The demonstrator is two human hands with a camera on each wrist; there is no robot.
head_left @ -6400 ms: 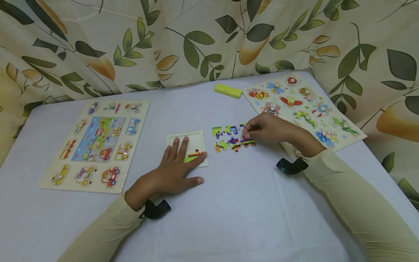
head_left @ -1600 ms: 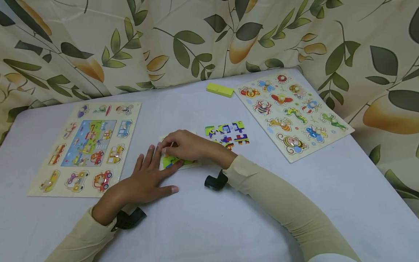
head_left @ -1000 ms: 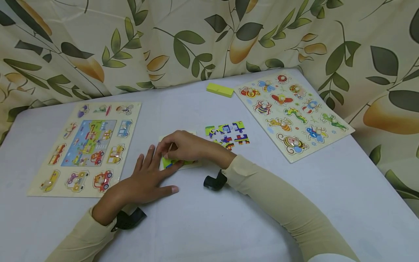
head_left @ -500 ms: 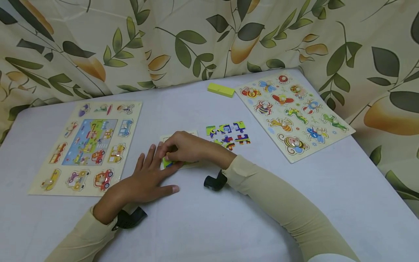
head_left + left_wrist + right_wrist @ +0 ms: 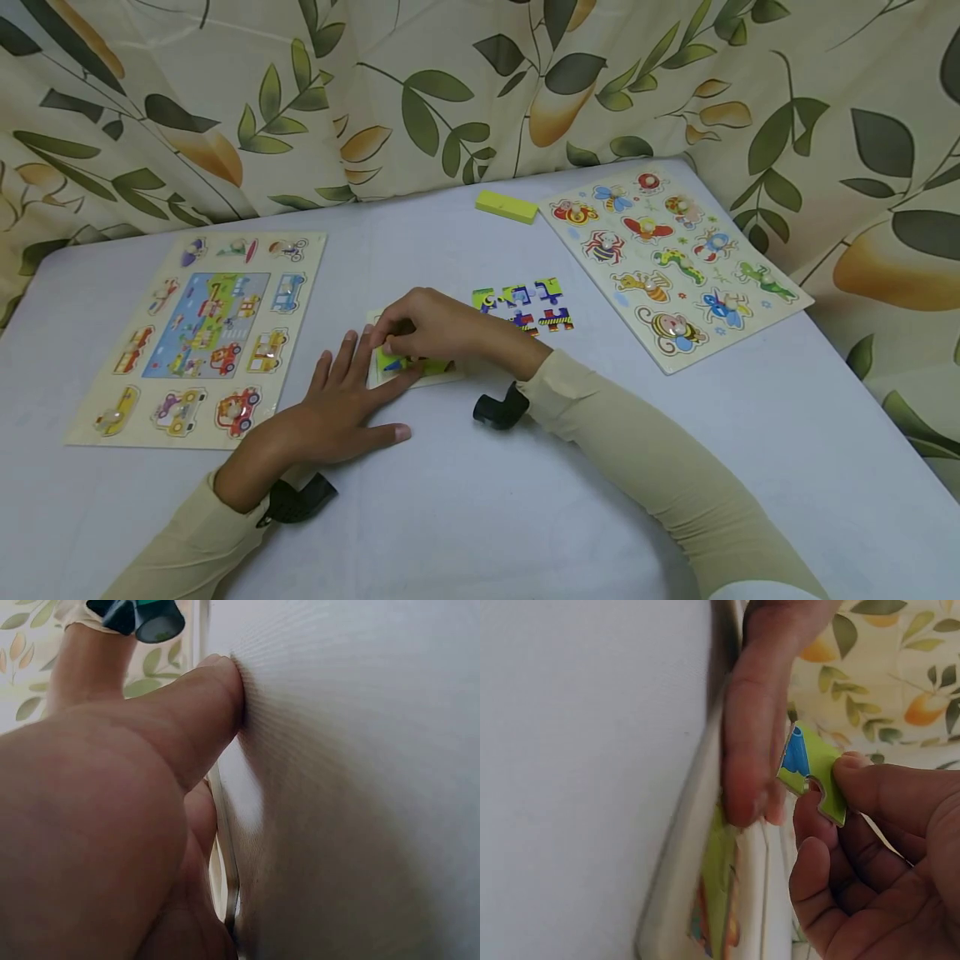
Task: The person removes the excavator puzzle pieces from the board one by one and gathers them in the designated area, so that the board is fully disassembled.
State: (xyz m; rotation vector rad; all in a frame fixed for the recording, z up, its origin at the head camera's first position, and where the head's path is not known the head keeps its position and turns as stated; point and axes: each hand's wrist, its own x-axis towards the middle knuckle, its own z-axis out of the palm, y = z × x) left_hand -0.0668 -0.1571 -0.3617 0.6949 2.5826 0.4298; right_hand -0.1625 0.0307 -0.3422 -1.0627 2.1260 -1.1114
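A small square jigsaw tray [image 5: 450, 379] with a pale rim lies at the middle of the table, with green pieces set along its near side. My left hand [image 5: 330, 417] is spread at the tray's left and near edges, index finger across its near rim, thumb on the cloth. Over the tray, my right hand [image 5: 431, 329] pinches a green jigsaw piece [image 5: 821, 761] with a blue patch between thumb and fingers. The right wrist view shows that piece raised off the tray. The right hand hides much of the tray's far part in the head view.
Several loose jigsaw pieces [image 5: 555, 318] lie right of the tray. A vehicle peg puzzle board [image 5: 120, 350] is at the left, an insect peg puzzle board [image 5: 660, 275] at the right. A yellow block [image 5: 506, 207] sits near the far edge, before a leaf-patterned curtain [image 5: 420, 100].
From the loose pieces on the right, my right hand has come left to the tray with a piece; just now it lifts slightly. My left hand stays spread at the tray.
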